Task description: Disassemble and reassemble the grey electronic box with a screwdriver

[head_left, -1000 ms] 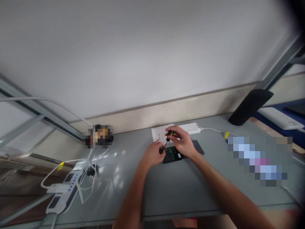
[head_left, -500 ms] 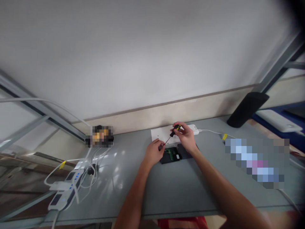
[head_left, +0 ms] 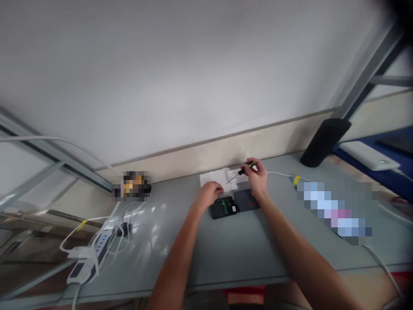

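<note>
My right hand (head_left: 258, 178) is closed round the black-and-yellow handle of a screwdriver (head_left: 241, 171). Its thin shaft slants down to the left, with the tip over a white sheet of paper (head_left: 213, 176). Just behind a black device with an exposed green circuit board (head_left: 223, 208), my left hand (head_left: 208, 196) has its fingers curled together. Whatever may be between those fingertips is too small to make out. A flat dark panel (head_left: 247, 200) lies against the device's right side, partly under my right wrist.
On the left edge lies a white power strip (head_left: 88, 262) with tangled cables. A blurred yellow-and-black item (head_left: 132, 186) stands behind it. To the right are a pixelated object (head_left: 337, 211), a black cylinder (head_left: 324, 142) and a white box (head_left: 369, 156). A wall closes off the back.
The screwdriver has lifted away from my left fingertips and moved right with my right hand. My left hand has drawn off the device's edge, uncovering more of it. The view has shifted slightly.
</note>
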Demonstrator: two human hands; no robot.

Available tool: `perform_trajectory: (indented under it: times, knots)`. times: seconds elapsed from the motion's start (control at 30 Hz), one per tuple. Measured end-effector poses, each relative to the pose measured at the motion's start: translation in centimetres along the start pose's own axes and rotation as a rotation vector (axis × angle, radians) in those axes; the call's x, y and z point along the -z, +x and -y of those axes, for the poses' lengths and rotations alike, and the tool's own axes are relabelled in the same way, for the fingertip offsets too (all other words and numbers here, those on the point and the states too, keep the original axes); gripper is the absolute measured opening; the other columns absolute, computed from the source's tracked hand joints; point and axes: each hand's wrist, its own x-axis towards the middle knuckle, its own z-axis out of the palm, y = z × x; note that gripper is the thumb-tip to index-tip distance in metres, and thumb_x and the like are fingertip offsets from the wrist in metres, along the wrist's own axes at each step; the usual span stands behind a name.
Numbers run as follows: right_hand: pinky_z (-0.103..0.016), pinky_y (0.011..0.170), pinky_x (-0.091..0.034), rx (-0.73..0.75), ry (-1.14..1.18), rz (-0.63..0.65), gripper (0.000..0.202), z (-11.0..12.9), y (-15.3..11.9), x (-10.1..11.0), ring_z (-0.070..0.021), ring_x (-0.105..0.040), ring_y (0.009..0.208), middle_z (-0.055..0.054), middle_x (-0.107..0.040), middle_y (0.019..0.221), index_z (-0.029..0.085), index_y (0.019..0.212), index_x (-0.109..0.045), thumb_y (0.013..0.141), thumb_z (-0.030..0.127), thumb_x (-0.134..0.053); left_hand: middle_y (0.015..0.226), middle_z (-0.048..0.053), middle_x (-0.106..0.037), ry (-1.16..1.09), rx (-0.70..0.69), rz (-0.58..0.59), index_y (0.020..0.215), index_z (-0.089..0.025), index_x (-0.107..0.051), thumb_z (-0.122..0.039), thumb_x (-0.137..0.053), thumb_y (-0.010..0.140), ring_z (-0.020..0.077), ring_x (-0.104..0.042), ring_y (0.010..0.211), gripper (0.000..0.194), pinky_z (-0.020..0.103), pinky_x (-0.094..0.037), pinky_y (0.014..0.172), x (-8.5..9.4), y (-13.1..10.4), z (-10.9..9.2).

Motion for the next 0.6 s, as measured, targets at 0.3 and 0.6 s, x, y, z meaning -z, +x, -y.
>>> perform_trajectory:
  times: [0.3,0.6]
  knots:
    - [-0.037,0.075,-0.061,-0.061,0.057,-0.001,0.034,-0.5,0.1,0.0,-0.0168,-0.07,0.074,0.002,-0.061,0.086,0.024,0.102,-0.065,0.073,0.038,-0.077,0.097,0.006,-0.073,0.036,-0.004,0.034,0.095,-0.019,-0.073,-0.018,-0.057,0.098,0.0194,-0.066,0.089,0.017,0.027,-0.048,0.08,0.0,-0.3,0.9]
    - [-0.035,0.074,-0.06,-0.136,0.05,0.07,0.038,-0.4,0.9,0.9,-0.0164,-0.069,0.075,0.003,-0.062,0.089,0.025,0.104,-0.064,0.072,0.042,-0.077,0.092,0.004,-0.072,0.03,-0.053,0.097,0.089,-0.021,-0.077,-0.02,-0.066,0.092,0.0177,-0.066,0.083,0.011,0.026,-0.047,0.076,1.8,0.3,0.4]
